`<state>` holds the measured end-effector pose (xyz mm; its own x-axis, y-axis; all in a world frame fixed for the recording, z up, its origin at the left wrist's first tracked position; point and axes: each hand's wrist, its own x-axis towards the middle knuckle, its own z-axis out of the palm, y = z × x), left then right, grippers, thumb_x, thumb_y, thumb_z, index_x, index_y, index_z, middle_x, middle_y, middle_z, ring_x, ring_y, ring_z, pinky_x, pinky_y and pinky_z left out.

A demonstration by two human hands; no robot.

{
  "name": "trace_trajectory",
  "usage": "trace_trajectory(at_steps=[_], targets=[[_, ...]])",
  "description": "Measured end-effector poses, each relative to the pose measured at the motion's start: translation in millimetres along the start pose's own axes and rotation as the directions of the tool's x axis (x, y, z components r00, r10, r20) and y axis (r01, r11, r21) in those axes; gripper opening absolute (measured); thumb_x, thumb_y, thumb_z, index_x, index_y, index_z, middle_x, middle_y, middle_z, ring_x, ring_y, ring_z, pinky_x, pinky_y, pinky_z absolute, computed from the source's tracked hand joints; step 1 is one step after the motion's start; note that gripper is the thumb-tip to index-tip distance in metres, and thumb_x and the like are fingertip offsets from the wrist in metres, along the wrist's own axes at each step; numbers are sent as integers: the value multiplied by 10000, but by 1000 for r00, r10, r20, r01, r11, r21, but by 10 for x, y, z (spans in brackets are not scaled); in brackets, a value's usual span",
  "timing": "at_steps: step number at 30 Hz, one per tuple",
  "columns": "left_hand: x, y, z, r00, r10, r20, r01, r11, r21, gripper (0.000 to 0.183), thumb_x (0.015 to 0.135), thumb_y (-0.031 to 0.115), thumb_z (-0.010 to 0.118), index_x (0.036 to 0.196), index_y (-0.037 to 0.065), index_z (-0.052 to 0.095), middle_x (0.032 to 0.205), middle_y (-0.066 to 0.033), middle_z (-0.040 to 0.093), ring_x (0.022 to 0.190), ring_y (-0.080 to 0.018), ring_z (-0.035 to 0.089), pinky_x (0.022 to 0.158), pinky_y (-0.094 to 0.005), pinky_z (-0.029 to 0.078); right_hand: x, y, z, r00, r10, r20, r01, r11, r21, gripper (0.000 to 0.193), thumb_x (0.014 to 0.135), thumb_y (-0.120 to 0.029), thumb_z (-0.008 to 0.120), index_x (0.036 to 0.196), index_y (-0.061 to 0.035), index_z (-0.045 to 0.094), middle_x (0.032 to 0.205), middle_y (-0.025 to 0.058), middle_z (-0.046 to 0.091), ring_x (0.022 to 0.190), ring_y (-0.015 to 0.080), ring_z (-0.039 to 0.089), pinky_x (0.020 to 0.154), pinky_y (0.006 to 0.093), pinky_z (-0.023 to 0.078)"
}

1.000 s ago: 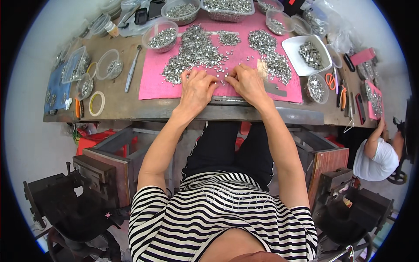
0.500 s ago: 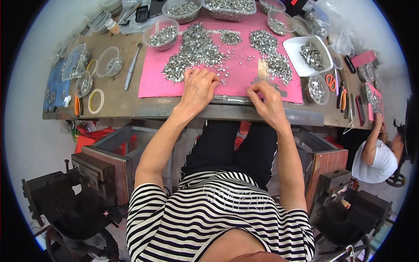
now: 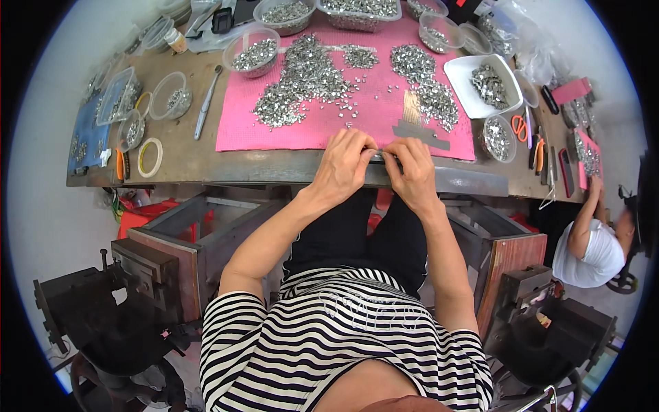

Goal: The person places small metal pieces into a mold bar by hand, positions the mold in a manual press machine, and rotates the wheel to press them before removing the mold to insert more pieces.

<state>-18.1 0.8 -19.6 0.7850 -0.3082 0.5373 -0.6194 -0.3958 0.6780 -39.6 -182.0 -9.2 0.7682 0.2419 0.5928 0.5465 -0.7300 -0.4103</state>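
Observation:
Both hands meet at the bench's front edge, with thumbs and fingers pinched and the fingertips almost touching. My left hand (image 3: 341, 168) and my right hand (image 3: 413, 173) bend over a narrow metal strip (image 3: 376, 158), of which only a short piece shows between them. Whatever small thing the fingertips pinch is hidden. Beyond my left hand, a big heap of small silver metal pieces (image 3: 305, 79) lies on the pink mat (image 3: 257, 141), with some scattered loose. Past my right hand lie flat grey pieces (image 3: 422, 135) and another silver heap (image 3: 415, 64).
A white tray (image 3: 454, 66) and a clear tub (image 3: 499, 139) of metal pieces stand at right, near orange-handled scissors (image 3: 519, 128) and pliers (image 3: 539, 154). At left are a brush (image 3: 207, 103) and a tape roll (image 3: 159, 159). A co-worker (image 3: 589, 250) sits far right.
My left hand has come back from the edge of the big heap, toward me and to the right. My right hand has shifted slightly nearer, uncovering the grey pieces; the hands now meet.

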Motion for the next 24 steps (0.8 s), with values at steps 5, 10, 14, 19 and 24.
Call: trace_trajectory(at_steps=[5, 10, 14, 19, 24], targets=[[-16, 26, 42, 1000, 17, 0, -17, 997, 79, 105, 883, 49, 683, 967, 39, 621, 922, -93, 632, 899, -299, 602, 817, -405, 432, -10, 3, -44, 997, -81, 4, 81, 997, -1, 153, 816, -2, 739, 950, -40, 675, 948, 94, 648, 864, 290, 616, 779, 397, 472], [-17, 15, 55, 999, 52, 4, -52, 993, 103, 121, 872, 54, 693, 970, 47, 622, 937, -85, 641, 908, -290, 606, 821, -407, 429, -136, 100, -61, 976, 209, -62, -190, 953, 236, 147, 895, 15, 683, 1037, 2, 717, 964, 108, 695, 868, 223, 672, 785, 303, 512], [-31, 9, 45, 995, 101, 4, -101, 983, 156, 125, 856, 32, 682, 951, 57, 605, 917, -80, 616, 901, -285, 599, 833, -413, 433, -201, 137, -54, 894, 449, -6, -417, 835, 358, 106, 956, -14, 656, 1044, 20, 704, 957, 58, 691, 888, 114, 634, 795, 259, 488], [-32, 38, 71, 988, 155, 11, -153, 960, 234, 137, 840, 37, 705, 944, 60, 619, 922, -74, 625, 904, -284, 603, 848, -409, 440, -235, 217, 9, 907, 411, -89, -350, 854, 386, 104, 952, -41, 671, 1040, -7, 716, 945, 68, 692, 822, 150, 653, 739, 273, 502], [-56, -25, 77, 968, 252, 11, -246, 934, 258, 203, 818, 111, 764, 1005, 85, 688, 985, -57, 659, 924, -271, 604, 890, -431, 445, 130, -50, -567, 876, 482, -17, -277, 531, 800, 181, 1003, -12, 600, 1172, 30, 650, 1088, 93, 682, 920, 152, 662, 875, 302, 539]])
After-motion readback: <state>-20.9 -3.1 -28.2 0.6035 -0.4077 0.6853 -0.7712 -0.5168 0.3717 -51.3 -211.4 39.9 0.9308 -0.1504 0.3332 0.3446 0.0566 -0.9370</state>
